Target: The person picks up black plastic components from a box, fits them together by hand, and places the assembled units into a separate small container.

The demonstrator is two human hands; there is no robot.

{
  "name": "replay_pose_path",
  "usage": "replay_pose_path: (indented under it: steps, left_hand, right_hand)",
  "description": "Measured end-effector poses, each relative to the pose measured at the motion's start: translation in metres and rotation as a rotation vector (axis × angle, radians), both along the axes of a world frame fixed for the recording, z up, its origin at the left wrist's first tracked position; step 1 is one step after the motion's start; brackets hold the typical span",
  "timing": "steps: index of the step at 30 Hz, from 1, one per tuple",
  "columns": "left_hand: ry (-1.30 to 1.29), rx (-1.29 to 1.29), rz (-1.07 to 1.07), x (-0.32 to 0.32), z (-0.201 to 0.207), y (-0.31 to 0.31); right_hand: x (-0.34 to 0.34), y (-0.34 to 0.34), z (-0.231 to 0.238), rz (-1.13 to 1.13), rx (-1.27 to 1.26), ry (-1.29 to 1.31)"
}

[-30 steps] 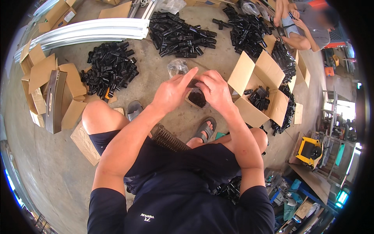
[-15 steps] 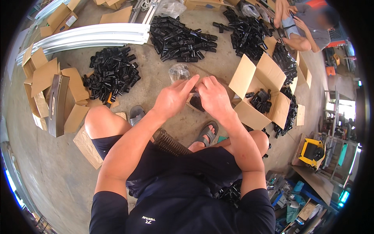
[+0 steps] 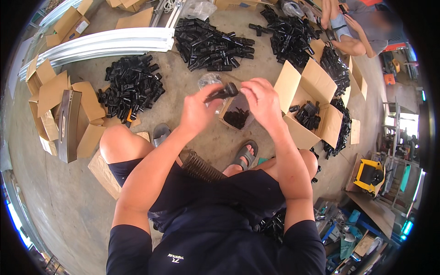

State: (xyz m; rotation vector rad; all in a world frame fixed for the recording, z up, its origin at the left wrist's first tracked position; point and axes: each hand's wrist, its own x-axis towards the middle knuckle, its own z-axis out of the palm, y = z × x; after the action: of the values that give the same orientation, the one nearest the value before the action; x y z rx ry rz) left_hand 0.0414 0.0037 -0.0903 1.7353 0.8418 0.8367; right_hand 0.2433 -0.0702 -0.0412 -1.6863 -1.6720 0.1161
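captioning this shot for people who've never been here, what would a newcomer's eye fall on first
Probably the left hand at centre, holding a black fitting with the right hand close by. Next, likely, the big heap of black pieces at top centre, then the long silvery rails at upper left and the open cardboard box to the right.

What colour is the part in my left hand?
The part is black, shown in the head view.
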Motion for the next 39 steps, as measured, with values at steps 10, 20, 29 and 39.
replay_pose_path:
  steps: [10, 20, 29, 39]
  left_hand:
    - [-0.399, -0.569, 0.177, -0.003, 0.015, 0.013]
    - [-0.671, -0.739, 0.360, -0.015, 0.028, 0.032]
    - [-0.621, -0.798, 0.377, -0.004, 0.017, 0.038]
    - [-0.687, -0.878, 0.362, -0.001, 0.016, 0.034]
  right_hand:
    - [0.011, 0.018, -0.086, 0.096, -0.726, -0.307]
    - [-0.008, 0.076, -0.238, -0.066, -0.881, -0.258]
    - [-0.014, 0.108, -0.282, -0.238, -0.783, -0.132]
    - [-0.025, 0.121, -0.271, -0.318, -0.775, -0.099]
